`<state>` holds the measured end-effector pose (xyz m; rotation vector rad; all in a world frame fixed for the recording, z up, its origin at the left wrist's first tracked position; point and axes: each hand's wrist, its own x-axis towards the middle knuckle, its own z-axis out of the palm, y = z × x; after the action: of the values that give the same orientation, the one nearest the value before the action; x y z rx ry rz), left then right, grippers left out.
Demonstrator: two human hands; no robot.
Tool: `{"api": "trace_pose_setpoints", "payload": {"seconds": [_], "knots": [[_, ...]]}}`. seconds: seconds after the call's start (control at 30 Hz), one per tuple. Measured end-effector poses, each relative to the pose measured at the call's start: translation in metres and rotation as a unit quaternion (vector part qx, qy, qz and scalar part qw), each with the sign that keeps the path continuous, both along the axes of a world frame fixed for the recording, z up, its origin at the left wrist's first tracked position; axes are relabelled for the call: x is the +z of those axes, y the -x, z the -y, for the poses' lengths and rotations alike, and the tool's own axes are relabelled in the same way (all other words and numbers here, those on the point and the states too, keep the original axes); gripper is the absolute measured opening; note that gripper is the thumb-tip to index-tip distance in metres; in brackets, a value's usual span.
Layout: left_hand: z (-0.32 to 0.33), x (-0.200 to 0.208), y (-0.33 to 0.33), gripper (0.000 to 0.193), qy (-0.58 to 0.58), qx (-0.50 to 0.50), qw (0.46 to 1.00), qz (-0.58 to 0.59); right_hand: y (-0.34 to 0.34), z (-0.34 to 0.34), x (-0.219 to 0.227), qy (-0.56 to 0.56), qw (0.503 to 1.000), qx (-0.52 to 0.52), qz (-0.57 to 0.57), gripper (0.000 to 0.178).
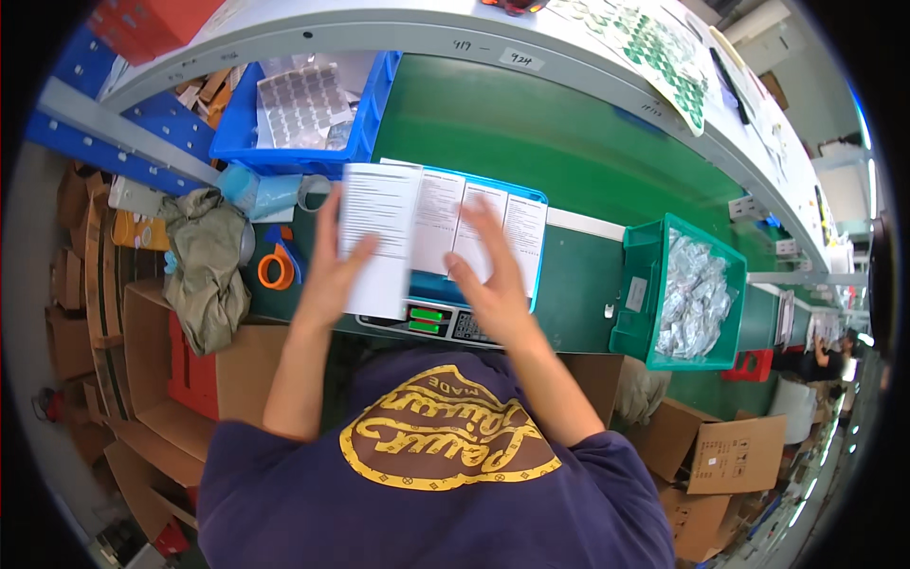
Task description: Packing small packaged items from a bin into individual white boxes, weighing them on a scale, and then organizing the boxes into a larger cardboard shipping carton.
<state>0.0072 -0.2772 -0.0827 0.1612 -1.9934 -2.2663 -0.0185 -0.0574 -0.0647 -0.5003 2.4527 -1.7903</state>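
Note:
My left hand (329,270) grips the left side of a white printed leaflet (377,228), thumb on top and fingers at its edge. Whether it is one sheet or a small stack I cannot tell. Beside it, more printed leaflets (438,213) lie in a row in a blue tray (542,248). The tray rests on a counting scale (427,327), whose green displays and keypad show along its front. Over the leaflets on the right hovers my right hand (498,294), thumb and fingers apart and slightly blurred. I cannot tell whether its fingertips touch the paper.
A blue bin (368,128) with packaged sheets stands back left. To the right, a green bin (637,322) holds small clear bags. An orange tape roll (276,271) and a grey-green cloth (204,270) lie left. A shelf edge (427,40) crosses above; cardboard boxes (739,455) sit below.

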Motion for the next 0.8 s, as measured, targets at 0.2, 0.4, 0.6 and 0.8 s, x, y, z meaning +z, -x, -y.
{"api": "trace_pose_setpoints", "payload": {"seconds": [0.2, 0.4, 0.6, 0.8], "knots": [[0.096, -0.053, 0.043, 0.066, 0.132, 0.000, 0.984, 0.117, 0.044, -0.089, -0.065, -0.203, 0.961, -0.140, 0.125, 0.071], [0.093, -0.080, 0.086, 0.062, 0.224, -0.128, 0.956, 0.142, 0.052, -0.104, -0.093, -0.220, 0.950, -0.129, 0.181, 0.067], [0.093, -0.052, 0.106, 0.061, 0.373, -0.224, 0.890, 0.139, 0.055, -0.111, -0.080, -0.203, 0.938, -0.126, 0.250, 0.073], [0.095, -0.062, 0.123, 0.056, 0.357, -0.282, 0.873, 0.178, 0.050, -0.113, -0.080, -0.176, 0.949, -0.151, 0.213, 0.066]]}}
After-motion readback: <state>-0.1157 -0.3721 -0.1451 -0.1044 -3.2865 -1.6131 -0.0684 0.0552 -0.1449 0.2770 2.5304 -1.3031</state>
